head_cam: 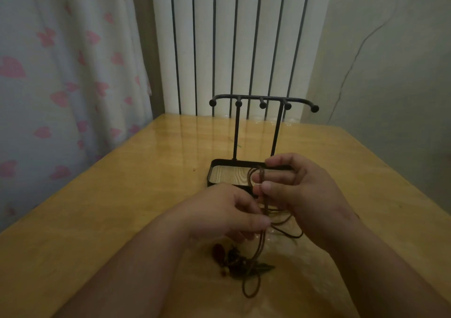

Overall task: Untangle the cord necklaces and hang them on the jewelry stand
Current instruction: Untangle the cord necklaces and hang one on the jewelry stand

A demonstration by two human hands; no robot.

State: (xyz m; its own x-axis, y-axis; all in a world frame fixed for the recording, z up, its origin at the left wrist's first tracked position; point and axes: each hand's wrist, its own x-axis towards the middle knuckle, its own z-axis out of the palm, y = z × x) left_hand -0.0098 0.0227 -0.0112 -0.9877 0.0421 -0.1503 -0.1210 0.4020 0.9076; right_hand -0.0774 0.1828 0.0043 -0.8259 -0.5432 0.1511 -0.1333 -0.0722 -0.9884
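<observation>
Tangled brown cord necklaces [265,207] are held up just in front of the jewelry stand [236,132], with their pendants [234,260] resting on the bench [122,195]. The right grip [300,190] pinches the cords at the stand's tray. The left grip [227,212] pinches them lower, further from the stand.

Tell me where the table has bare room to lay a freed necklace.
Bare wood: the wide table patch left of the stand and left hand, and the strip from the right hand to the table edge. The tray is bare in its left half. Crowded: between and below the hands, where cords and pendants lie.
</observation>
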